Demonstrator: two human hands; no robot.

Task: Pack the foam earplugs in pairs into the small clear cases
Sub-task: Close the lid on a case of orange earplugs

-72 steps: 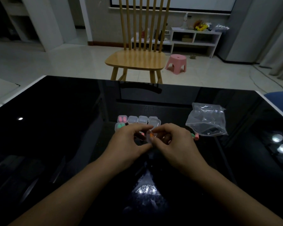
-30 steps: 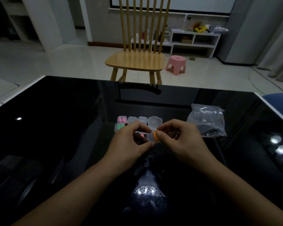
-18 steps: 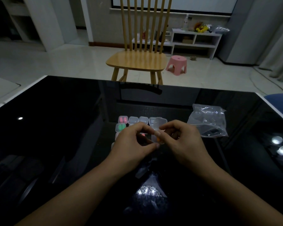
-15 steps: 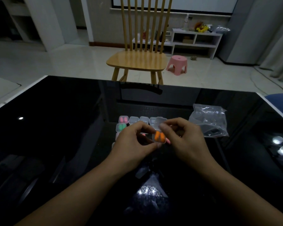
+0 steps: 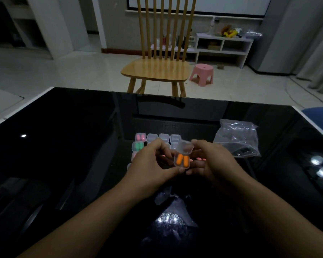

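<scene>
A small clear case with two orange earplugs side by side in it is held above the black table between my left hand and my right hand. Its lid stands up, tilted open, under my right fingertips. Behind my hands lie rows of small clear cases: one holds a pink pair, one a green pair, others look empty. Loose pink earplugs peek out under my right hand.
A crumpled clear plastic bag lies on the glossy black table to the right of the cases. A wooden chair stands beyond the far edge, with a pink stool on the floor. A blue seat is at right.
The second orange earplug has gone into the case, so two now lie in it. The case has tipped toward me and the lid has come up over it.
</scene>
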